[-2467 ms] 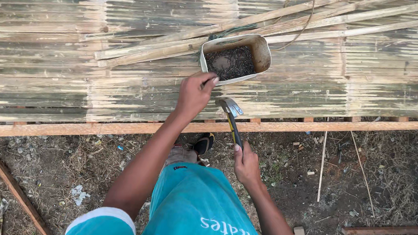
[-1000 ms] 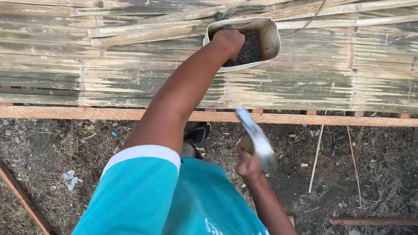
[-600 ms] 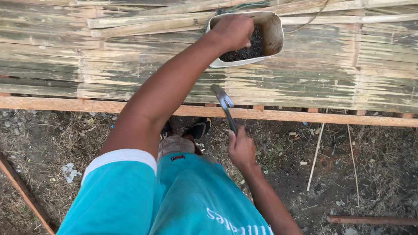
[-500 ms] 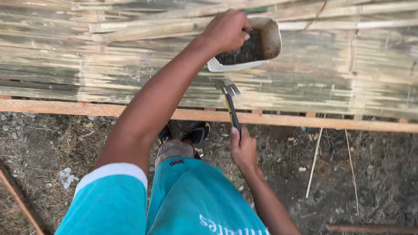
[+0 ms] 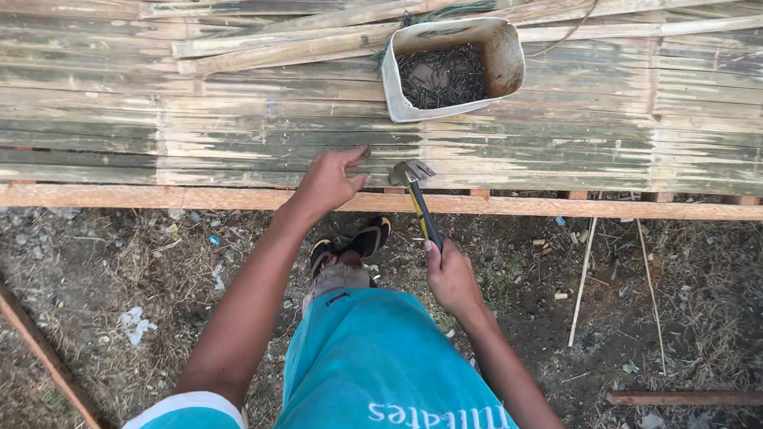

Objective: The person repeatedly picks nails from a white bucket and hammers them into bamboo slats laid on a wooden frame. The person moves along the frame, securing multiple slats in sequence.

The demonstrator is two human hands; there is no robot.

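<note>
**Fingers close to the hammer head at the edge of the bamboo panel**

The left hand (image 5: 328, 181) rests on the near edge of the split-bamboo panel (image 5: 91, 101), fingertips pinched together as if pressing something small against a slat. Whether a nail sits between them I cannot tell; it is too small to see.

The right hand (image 5: 451, 274) is closed firmly around the yellow-and-black handle of a claw hammer (image 5: 413, 185). The hammer head lies just right of the left fingertips, touching or barely above the same edge of the panel.

A white plastic container (image 5: 452, 66) of dark nails sits on the panel, further in from the hammer head and slightly right. It rests tilted on uneven loose bamboo strips (image 5: 323, 33).

A wooden batten (image 5: 672, 210) runs under the near edge of the panel. Below it are bare ground, a sandalled foot (image 5: 352, 244) and scattered sticks.

Risks, as I judge them:
- The head is very near the left fingers; a glancing blow could land on them.
- Split slats are thin and dry; a strike off the batten line could crack one or bend a nail.
- Hammering shakes the panel; the tilted container could slide and spill nails.
- The sandalled foot lies just under the working edge, exposed to a dropped nail or hammer.
</note>
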